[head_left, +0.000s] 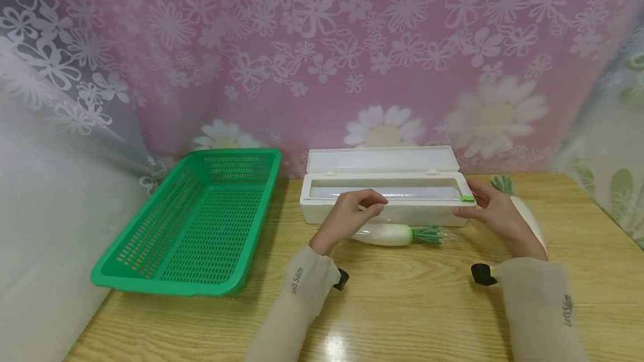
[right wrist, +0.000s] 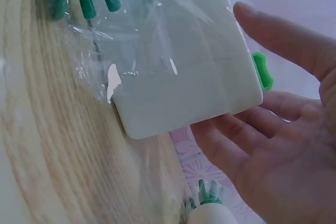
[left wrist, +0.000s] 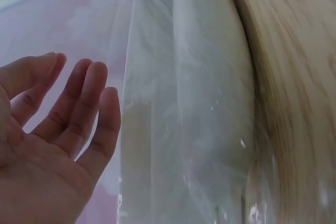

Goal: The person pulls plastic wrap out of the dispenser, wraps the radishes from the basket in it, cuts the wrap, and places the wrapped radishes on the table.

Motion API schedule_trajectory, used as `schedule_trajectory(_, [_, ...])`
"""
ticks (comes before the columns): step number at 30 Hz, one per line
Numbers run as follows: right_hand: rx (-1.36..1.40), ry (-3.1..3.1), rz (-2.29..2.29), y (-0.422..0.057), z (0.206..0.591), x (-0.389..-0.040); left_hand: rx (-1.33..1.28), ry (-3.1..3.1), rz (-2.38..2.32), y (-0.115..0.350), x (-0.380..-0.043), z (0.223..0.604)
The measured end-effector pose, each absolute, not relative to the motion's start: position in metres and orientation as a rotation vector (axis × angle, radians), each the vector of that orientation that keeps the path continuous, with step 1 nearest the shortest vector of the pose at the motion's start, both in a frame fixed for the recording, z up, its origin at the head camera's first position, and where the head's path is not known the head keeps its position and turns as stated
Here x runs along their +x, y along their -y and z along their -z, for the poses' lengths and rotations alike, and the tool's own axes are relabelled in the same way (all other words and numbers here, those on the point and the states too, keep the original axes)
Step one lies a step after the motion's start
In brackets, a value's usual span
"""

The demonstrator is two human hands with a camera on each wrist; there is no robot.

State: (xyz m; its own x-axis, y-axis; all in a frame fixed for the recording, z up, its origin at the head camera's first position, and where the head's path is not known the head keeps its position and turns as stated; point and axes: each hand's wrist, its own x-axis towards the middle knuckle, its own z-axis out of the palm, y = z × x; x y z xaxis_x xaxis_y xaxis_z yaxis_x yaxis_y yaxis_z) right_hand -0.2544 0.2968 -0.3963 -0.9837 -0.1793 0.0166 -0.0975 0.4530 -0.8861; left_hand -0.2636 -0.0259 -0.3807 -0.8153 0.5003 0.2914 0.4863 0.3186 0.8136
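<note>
A white cling film dispenser point(head_left: 430, 215) stands at the back with its lid point(head_left: 382, 160) raised. Inside lies a roll of film point(head_left: 387, 193), and a green slider point(head_left: 467, 198) sits at the right end. My right hand point(head_left: 495, 211) holds that end, thumb at the front edge, fingers around the corner. Above the dispenser's front edge hovers my left hand point(head_left: 349, 214), fingers loosely bent with nothing in them. A white radish point(left wrist: 212, 77) in clear wrapping lies along the dispenser's front, green stalks point(head_left: 427, 234) to the right; my left hand partly covers it in the head view.
To the left stands a green slotted basket point(head_left: 216, 233). Another radish point(head_left: 527, 217) lies right of the dispenser, partly behind my right hand. A pink flowered curtain point(head_left: 302, 71) hangs along the back of the wooden table point(head_left: 402, 317).
</note>
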Motion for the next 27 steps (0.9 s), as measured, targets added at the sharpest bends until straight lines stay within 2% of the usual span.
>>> schedule_trajectory(6, [-0.285, -2.627, 1.602, -0.296, 0.404, -0.256, 0.863, -2.357, -1.757, 0.009, -0.269, 0.381])
schedule_trajectory(13, [-0.25, -2.655, 1.633, -0.294, 0.406, -0.257, 0.892, -2.245, -1.88, -0.02, -0.276, 0.38])
schedule_trajectory(27, [-0.225, -2.651, 1.639, -0.294, 0.407, -0.256, 0.958, -2.309, -1.732, -0.074, -0.295, 0.378])
